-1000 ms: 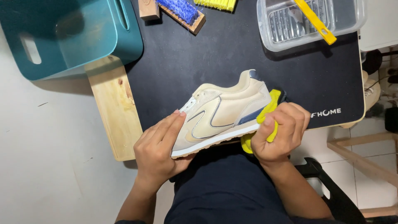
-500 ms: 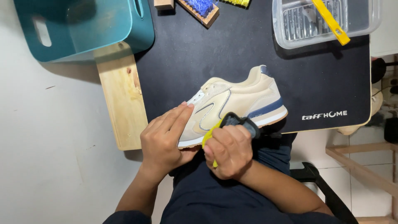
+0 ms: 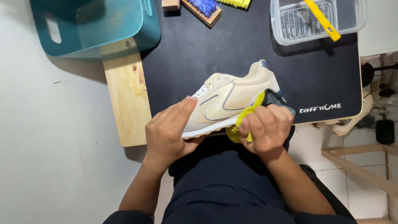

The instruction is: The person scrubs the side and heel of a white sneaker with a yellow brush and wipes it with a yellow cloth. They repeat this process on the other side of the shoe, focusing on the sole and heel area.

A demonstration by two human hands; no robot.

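Since half a second ago the right hand (image 3: 267, 126), fisted tight on a yellow cloth (image 3: 244, 120), has slid heelward along the cream sneaker (image 3: 230, 101), whose toe the flattened left hand (image 3: 168, 132) pins; wiping looks midway.

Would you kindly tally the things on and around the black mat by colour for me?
Yellow: 3 (cloth in right hand, bristles, stick)
Beige: 1 (shoe, steadied by left hand)
Teal: 1 (bin)
Blue: 1 (brush)
Clear: 1 (box)
Total: 7
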